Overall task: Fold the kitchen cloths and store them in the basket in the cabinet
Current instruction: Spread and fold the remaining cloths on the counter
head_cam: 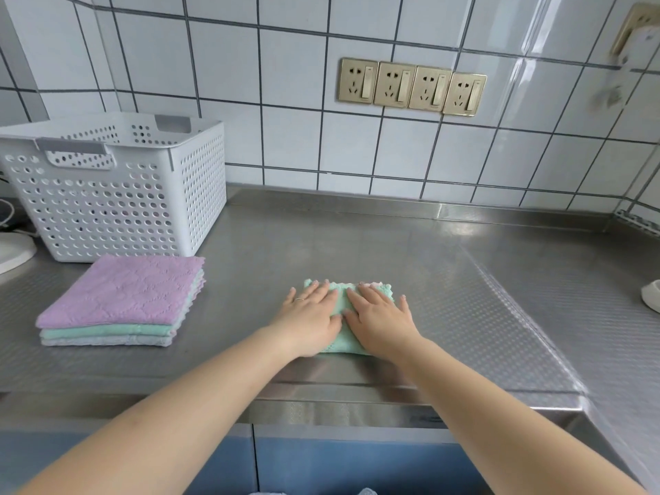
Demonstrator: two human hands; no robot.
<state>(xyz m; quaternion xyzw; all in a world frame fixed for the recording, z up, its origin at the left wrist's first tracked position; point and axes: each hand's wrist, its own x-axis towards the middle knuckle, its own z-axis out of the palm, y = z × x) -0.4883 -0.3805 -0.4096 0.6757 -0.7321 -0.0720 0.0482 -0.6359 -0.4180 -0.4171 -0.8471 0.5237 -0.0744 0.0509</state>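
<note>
We saw the left hand (310, 317) and right hand (379, 320) pressing flat, fingers straight, on a small folded mint-green fleece cloth (343, 328) near the front edge of the embossed steel surface (464, 298). To the left lay a stack of three cloths (121, 301), lilac on top. Behind it stood a white perforated plastic basket (118, 194), seemingly empty.

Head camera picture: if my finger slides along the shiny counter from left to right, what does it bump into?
Round white plate → stack of folded cloths, purple on top → left hand → right hand, both pressing flat on the folded mint-green cloth → white object at the right edge.
</note>
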